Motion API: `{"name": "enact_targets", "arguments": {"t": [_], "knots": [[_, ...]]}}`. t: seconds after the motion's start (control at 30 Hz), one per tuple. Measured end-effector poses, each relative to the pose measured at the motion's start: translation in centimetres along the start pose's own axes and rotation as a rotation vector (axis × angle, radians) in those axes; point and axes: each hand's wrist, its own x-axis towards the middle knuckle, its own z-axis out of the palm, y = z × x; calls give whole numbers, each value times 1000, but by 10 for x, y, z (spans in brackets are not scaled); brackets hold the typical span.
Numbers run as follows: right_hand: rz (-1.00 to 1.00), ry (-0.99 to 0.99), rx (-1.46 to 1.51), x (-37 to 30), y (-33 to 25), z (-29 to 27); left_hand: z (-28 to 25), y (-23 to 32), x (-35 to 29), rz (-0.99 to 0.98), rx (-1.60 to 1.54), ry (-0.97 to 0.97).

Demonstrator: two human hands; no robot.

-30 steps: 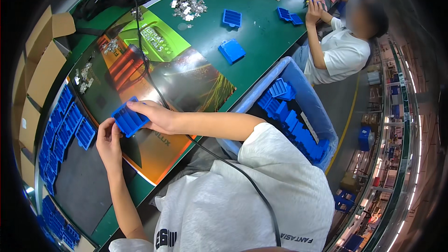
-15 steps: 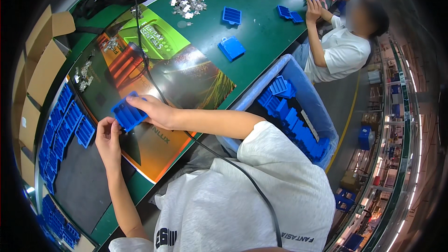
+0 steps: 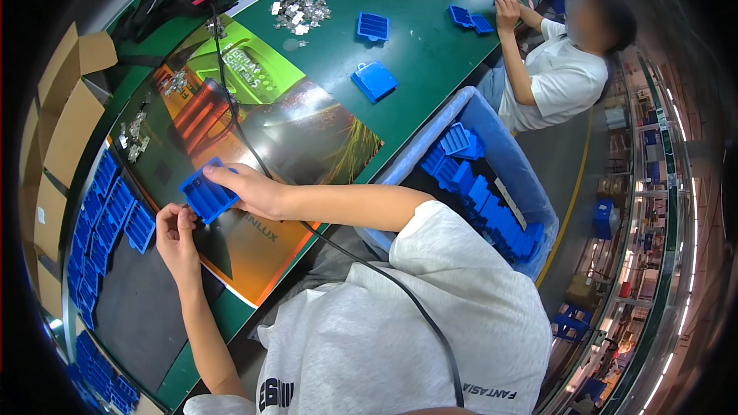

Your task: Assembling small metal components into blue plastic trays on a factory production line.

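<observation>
My right hand [image 3: 250, 190] grips a blue plastic battery holder [image 3: 206, 197] with long parallel slots, its thumb over the top edge. The holder is raised above a glossy printed sheet, slots facing up and tilted. My left hand [image 3: 177, 240] is closed in a pinch at the holder's lower left corner; whatever sits between its fingertips is too small to name. Small metal contact pieces [image 3: 135, 138] lie loose on the printed sheet [image 3: 296, 150] beyond my hands. Left of my left hand, several blue holders [image 3: 108, 207] lie in rows on a dark mat.
A lined blue bin [image 3: 503, 138] full of blue holders stands at right. Two blue holders [image 3: 373, 26] and a metal-piece heap [image 3: 301, 14] lie on the green table [image 3: 419, 0]. A black cable [image 3: 361, 257] crosses the sheet. Cardboard boxes [image 3: 73, 138] stand left; a co-worker [image 3: 565, 69] sits far right.
The view has shifted slightly. My left fingertips have drawn a little down at the holder's corner, and the holder has turned slightly in my right hand.
</observation>
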Motion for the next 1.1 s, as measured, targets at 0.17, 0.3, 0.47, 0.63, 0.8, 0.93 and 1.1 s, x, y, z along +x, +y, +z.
{"name": "enact_targets", "arguments": {"t": [0.17, 0.3, 0.47, 0.63, 0.8, 0.93, 1.1], "knots": [[-11, 3, 23, 0, 1, 1, -1, -3, 0, -4, 16, -14], [-24, 8, 23, 1, 2, 1, -1, -2, -1, 14, 36, -4], [-13, 14, 21, 1, 2, 1, 0, -2, -1, 47, 40, 1], [-5, 10, 20, 0, 1, 2, 1, -1, -2, 49, 43, 9], [12, 15, 26, -1, 1, 2, 1, 0, -3, 49, 45, -2], [18, 8, 24, 0, 0, -1, 2, 2, -3, 44, 44, -15], [45, -19, 26, 1, 1, -3, 1, 1, -3, 37, 47, -19]]}}
